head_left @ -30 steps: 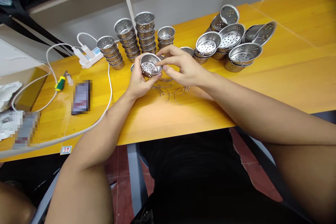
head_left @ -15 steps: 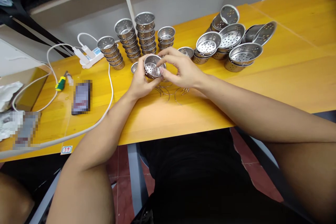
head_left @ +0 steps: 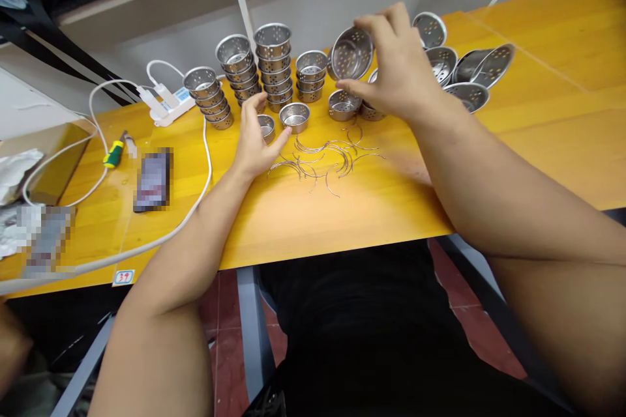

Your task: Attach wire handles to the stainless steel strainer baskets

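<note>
Perforated steel cup [head_left: 351,52], tilted so its holed inside faces the camera, is pinched by its rim in the fingers of the right hand [head_left: 398,68], raised above the far middle of the tabletop [head_left: 538,137]. That hand is blurred, so how many fingers press on the rim cannot be told with certainty. Just below it stand two more single cups [head_left: 342,104], and behind and to the right of it a loose heap of wider strainer bowls [head_left: 469,75] lies near the far edge, some upright, some tipped on their sides.

The left hand [head_left: 257,143] rests on the tabletop with its fingers loosely spread, holding nothing; its thumb tip is just beside a small cup [head_left: 295,116] and its fingertips are close to another small cup [head_left: 267,126]. Between the two hands, toward the near edge, lies a scatter of thin curved wire handles [head_left: 323,159], overlapping one another.

Along the far edge, left of the raised cup, four stacks of nested cups [head_left: 254,71] stand upright side by side (the second from the right is the tallest). Further toward the left end are a white power strip [head_left: 166,104] with its cable [head_left: 203,169] looping toward the near edge, a small screwdriver with a green and yellow handle [head_left: 113,153], and a phone [head_left: 152,179] lying flat.
</note>
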`<state>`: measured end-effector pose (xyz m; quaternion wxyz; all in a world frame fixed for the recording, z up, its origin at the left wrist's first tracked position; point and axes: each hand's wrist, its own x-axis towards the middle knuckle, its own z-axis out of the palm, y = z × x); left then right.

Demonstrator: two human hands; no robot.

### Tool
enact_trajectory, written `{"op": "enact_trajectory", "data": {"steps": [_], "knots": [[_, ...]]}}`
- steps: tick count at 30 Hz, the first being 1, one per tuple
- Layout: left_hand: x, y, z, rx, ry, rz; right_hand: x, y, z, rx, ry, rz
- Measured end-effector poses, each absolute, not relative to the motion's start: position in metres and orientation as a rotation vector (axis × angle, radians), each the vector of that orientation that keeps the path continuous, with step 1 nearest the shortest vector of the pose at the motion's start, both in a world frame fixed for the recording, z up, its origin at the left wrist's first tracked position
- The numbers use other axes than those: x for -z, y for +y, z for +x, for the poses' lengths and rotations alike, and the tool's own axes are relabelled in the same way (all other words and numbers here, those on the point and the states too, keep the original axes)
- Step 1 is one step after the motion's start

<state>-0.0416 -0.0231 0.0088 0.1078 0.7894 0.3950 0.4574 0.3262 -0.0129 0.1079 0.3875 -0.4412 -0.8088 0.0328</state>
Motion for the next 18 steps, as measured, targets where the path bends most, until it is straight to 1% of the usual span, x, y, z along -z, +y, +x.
{"op": "enact_trajectory", "data": {"steps": [3,6,8,12,15,18], "knots": [[-0.006,-0.017,-0.05,-1.38,1.213,2.275,-0.104,-0.002,0.336,0.004,-2.135,-1.262],[-0.003,-0.015,-0.054,-1.388,1.28,2.255,-0.089,0.008,0.335,0.003,-2.279,-1.27],[-0.002,-0.015,-0.055,-1.379,1.322,2.24,-0.076,0.017,0.336,-0.058,-2.286,-1.141],[0.001,-0.012,-0.059,-1.351,1.429,2.165,-0.057,0.032,0.341,-0.297,-2.208,-0.849],[0.005,-0.01,-0.062,-1.324,1.525,2.095,-0.055,0.033,0.343,-0.393,-2.213,-0.87],[0.014,-0.008,-0.068,-1.319,1.625,2.015,-0.064,0.024,0.339,-0.423,-2.245,-0.941]]}}
